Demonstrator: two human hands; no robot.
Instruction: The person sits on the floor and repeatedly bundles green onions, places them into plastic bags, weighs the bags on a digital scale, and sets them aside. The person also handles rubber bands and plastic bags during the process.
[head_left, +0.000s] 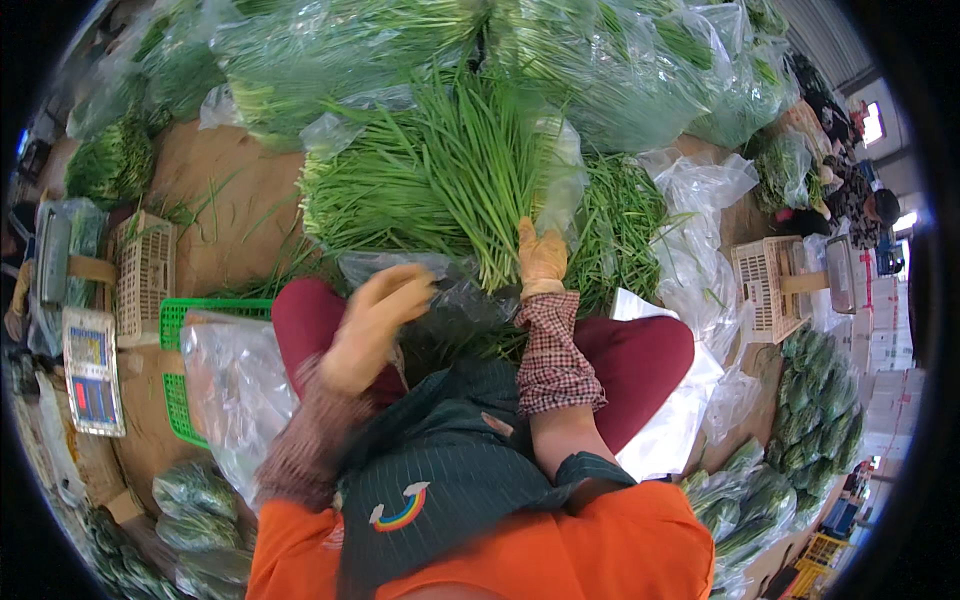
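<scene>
My right hand (543, 259), in a tan glove, lies against the cut ends of a loose bunch of long green leaves like garlic chives (480, 165); whether its fingers grip the bunch cannot be told. That bunch lies over a larger pile of the same greens (367, 187) on clear plastic. My left hand (386, 315), gloved too and blurred, is raised above my left knee, to the left of the stems, and shows nothing in it. Looser green leaves (615, 225) lie to the right of my right hand. Clear plastic film (442, 289) spreads between the pile and my lap.
Large plastic bags of greens (337, 60) line the far side. A green basket (176, 322) with plastic bags (240, 382), a beige crate (146, 277) and a digital scale (94, 371) stand left. Right are plastic sheets (694, 247), another crate (765, 289) and bagged bundles (817, 412).
</scene>
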